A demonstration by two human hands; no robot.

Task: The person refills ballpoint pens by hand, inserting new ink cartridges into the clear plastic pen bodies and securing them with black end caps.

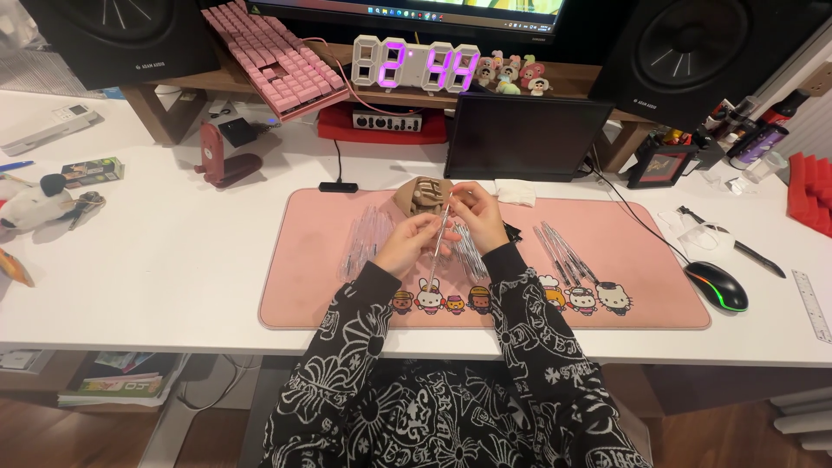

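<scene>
Scanning from the left edge: a white plush toy (35,206) is seen lying on the white desk (173,260), with one small green box (91,171) just beside it.
Rear left: one pink keyboard (277,61) is propped on a wooden shelf, and one dark red stand (221,160) is set on the desk below it.
Desk mat: one pink mat (347,303) with a row of cartoon figures along its near edge is spread at the middle of the desk.
Clear tubes, left pile: a loose heap of clear pen barrels (364,243) is laid on the mat; the count cannot be told.
Left hand (407,243): fingers are closed around the lower part of one slim clear pen (438,238), which is held upright above the mat.
Right hand (477,215): fingertips are pinched together on the upper end of the same pen.
Behind the hands: one brown pouch (420,195) lies on the mat.
Clock: one white digital clock (416,65) with purple digits is stood on the shelf.
Right of the hands: several finished pens (563,256) are laid side by side on the mat.
Far right: one black mouse (718,286) with a lit rim and one clear ruler (812,305) are placed on the desk.
</scene>
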